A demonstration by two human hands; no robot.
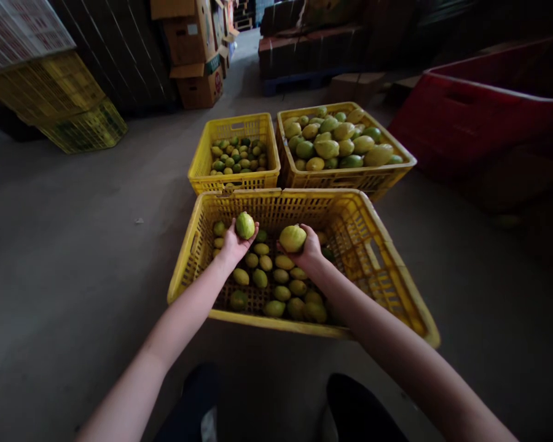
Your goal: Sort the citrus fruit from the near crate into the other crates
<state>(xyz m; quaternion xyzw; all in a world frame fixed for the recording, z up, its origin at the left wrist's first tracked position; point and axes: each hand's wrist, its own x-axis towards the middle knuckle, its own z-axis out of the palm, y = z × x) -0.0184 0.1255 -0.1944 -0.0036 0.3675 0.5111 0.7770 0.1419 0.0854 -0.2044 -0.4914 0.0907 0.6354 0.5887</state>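
My left hand holds a small green-yellow lemon over the near yellow crate. To its right, my right hand grips a larger yellow-green lemon, also above that crate. Several loose lemons lie on the slatted bottom of the near crate, below both hands. Behind it on the left, a smaller yellow crate contains small green and yellow lemons. The back right yellow crate is heaped with larger lemons.
A red bin stands at the right. Stacked yellow crates are at the upper left, and cardboard boxes are piled at the back. My feet are on the floor just before the near crate.
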